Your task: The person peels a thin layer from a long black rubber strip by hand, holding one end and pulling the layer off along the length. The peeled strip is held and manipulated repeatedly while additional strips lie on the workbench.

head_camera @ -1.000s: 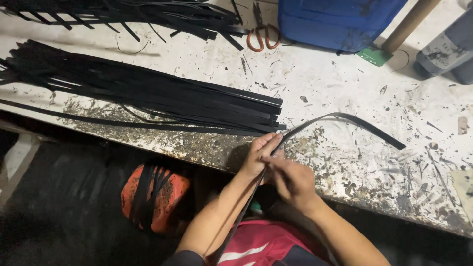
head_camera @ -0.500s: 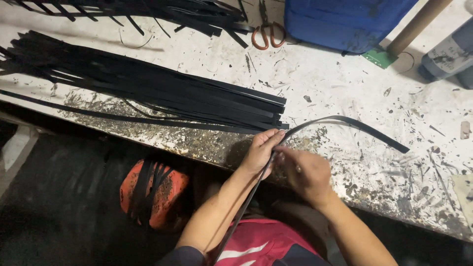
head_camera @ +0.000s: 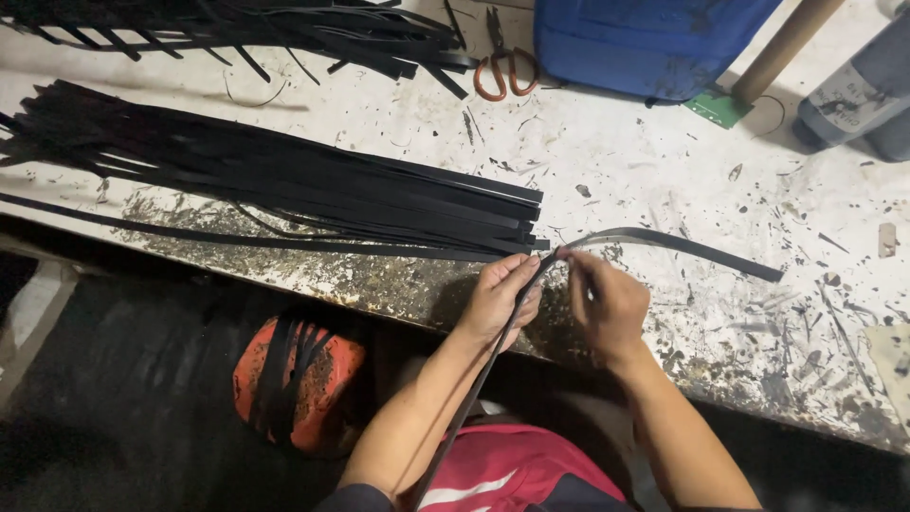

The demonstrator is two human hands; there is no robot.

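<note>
A long black strip runs from the worn white table down over its front edge toward my lap. My left hand pinches it at the table edge, and my right hand grips it just to the right, fingertips at the bend. A neat bundle of several black strips lies on the table directly left of my hands, its cut ends near my left fingers. A looser heap of black strips lies at the back.
Orange-handled scissors lie at the back centre beside a blue container. A wooden handle and a grey bottle stand back right. An orange bucket holding black strips sits under the table edge.
My hands stay on the strip at the table edge, with my right hand shifted slightly right and up along it. The strip's free end lies a little further right on the table.
</note>
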